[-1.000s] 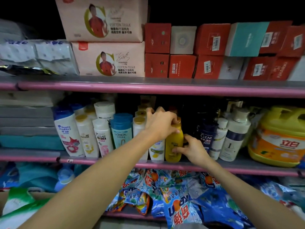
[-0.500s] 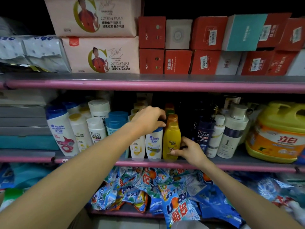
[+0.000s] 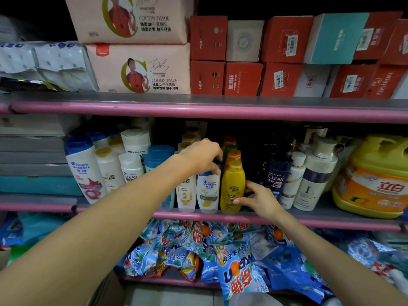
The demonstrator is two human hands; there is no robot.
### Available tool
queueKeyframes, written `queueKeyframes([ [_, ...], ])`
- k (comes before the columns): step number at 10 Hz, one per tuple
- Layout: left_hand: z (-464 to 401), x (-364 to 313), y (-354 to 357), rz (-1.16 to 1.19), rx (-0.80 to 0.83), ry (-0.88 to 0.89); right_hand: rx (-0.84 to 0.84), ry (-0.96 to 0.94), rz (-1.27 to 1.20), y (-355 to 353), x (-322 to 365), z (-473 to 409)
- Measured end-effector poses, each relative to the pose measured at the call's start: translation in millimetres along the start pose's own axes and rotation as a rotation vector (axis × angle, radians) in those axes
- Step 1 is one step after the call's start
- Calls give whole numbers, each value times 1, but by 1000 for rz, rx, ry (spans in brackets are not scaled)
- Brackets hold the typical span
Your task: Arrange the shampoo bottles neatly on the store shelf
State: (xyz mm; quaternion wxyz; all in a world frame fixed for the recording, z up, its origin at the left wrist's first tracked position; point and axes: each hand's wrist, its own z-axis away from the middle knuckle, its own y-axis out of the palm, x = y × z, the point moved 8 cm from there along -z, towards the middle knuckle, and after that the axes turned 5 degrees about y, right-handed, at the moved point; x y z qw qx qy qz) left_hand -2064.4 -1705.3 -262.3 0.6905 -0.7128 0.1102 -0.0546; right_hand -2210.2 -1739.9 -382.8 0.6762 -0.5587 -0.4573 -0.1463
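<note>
Shampoo bottles stand in rows on the middle shelf [image 3: 331,219]. My left hand [image 3: 202,156] grips the blue cap of a small white Head & Shoulders bottle [image 3: 207,191] at the front. Beside it stands a yellow Rejoice bottle [image 3: 233,186], and my right hand [image 3: 257,198] holds its lower right side with thumb and fingers. A white Pantene bottle [image 3: 186,193] stands left of the pair. Further left are a tall Head & Shoulders bottle [image 3: 82,171] and a white Clear bottle [image 3: 130,168]. A dark Clear bottle [image 3: 276,175] stands to the right.
A big yellow detergent tub [image 3: 375,175] fills the shelf's right end. Tissue packs [image 3: 141,69] and red boxes [image 3: 242,78] sit on the upper shelf. Blue washing-powder bags [image 3: 238,270] lie heaped on the lower shelf. Folded grey and teal packs [image 3: 33,168] stack at the left.
My left hand has shifted from the yellow bottle's cap to the small Head & Shoulders bottle's cap. The yellow bottle now stands upright at the front, my right hand still at its base.
</note>
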Motion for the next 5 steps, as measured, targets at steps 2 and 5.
queueKeyframes([
  [2,3,-3,-1,-30,2,5,2,38,29,1,-3,0],
  [5,64,5,-58,303,-255,-36,-19,173,-176,-35,14,52],
])
